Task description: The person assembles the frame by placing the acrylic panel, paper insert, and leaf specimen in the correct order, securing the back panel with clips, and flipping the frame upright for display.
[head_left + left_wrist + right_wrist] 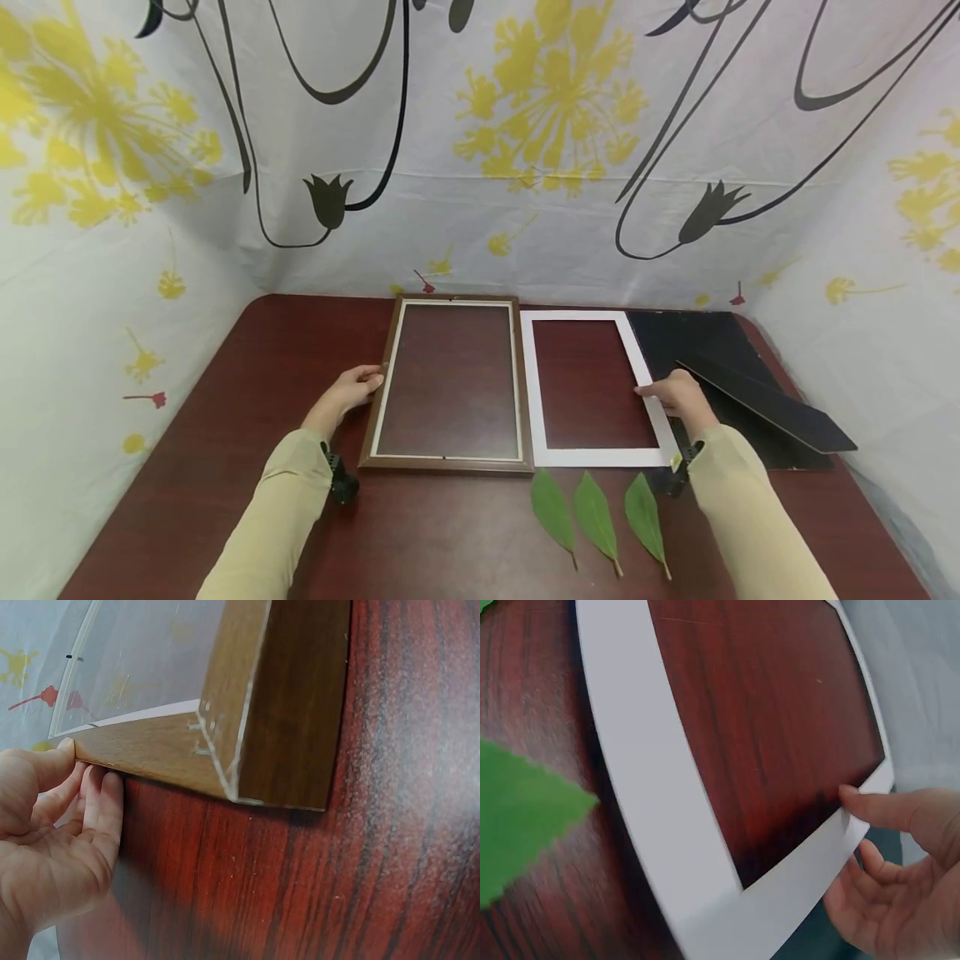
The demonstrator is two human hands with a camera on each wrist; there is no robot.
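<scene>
A brown wooden picture frame (526, 392) with a pale inner edge and a clear pane lies near the middle of the table. At its left side is my left hand (351, 393); the left wrist view shows the thumb (60, 759) and fingertips pinching the frame's edge. To the right of the frame is a white rectangular picture mat (600, 457) with an open window. My right hand (678, 395) pinches the mat's right border, thumb (877, 808) on top and the other fingers curled beneath in the right wrist view.
Three green leaves (596, 515) lie in a row in front of the mat. A black backing board (686, 331) lies at the right, with its flap (772, 404) raised at an angle. Patterned white cloth (480, 242) hangs behind the dark red table (247, 392).
</scene>
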